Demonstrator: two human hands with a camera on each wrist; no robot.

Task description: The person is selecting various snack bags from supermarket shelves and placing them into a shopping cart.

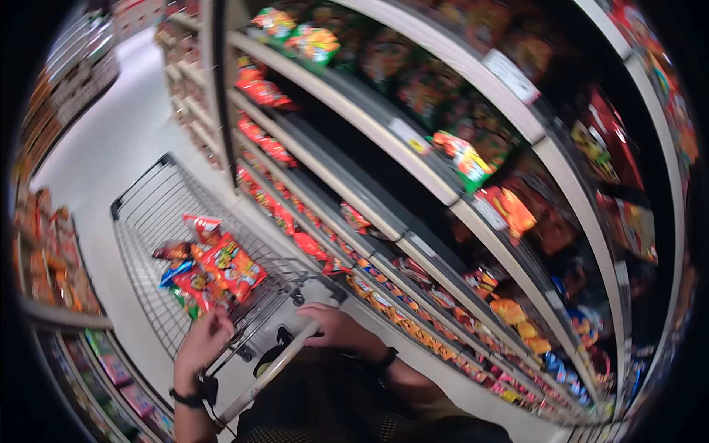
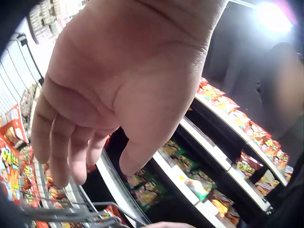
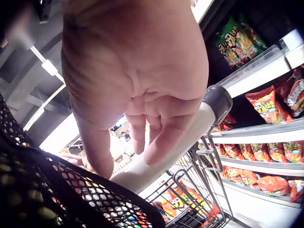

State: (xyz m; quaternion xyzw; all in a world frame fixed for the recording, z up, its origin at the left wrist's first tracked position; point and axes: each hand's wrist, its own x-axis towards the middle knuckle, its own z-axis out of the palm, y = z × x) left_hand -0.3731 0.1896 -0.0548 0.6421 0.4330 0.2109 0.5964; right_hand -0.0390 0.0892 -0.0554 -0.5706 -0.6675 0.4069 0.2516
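Note:
A wire shopping cart (image 1: 140, 244) stands ahead of me, with several red snack bags (image 1: 233, 267) heaped in it, along with a blue one (image 1: 176, 275). My left hand (image 1: 205, 341) hovers at the cart's near end, beside the bags in the head view. In the left wrist view its palm (image 2: 123, 80) faces the camera; the fingers are loosely bent and nothing is in them. My right hand (image 1: 340, 330) holds the right end of the cart's pale handle (image 1: 277, 362). Fingers and thumb lie about the handle (image 3: 190, 135) in the right wrist view.
Tall shelves (image 1: 354, 111) of bagged snacks run along the right side, close to the cart. Lower shelves (image 1: 66, 317) with more goods stand on the left. A pale aisle floor (image 1: 122, 125) stretches ahead between them. Dark mesh fabric (image 3: 71, 190) fills the right wrist view's lower left.

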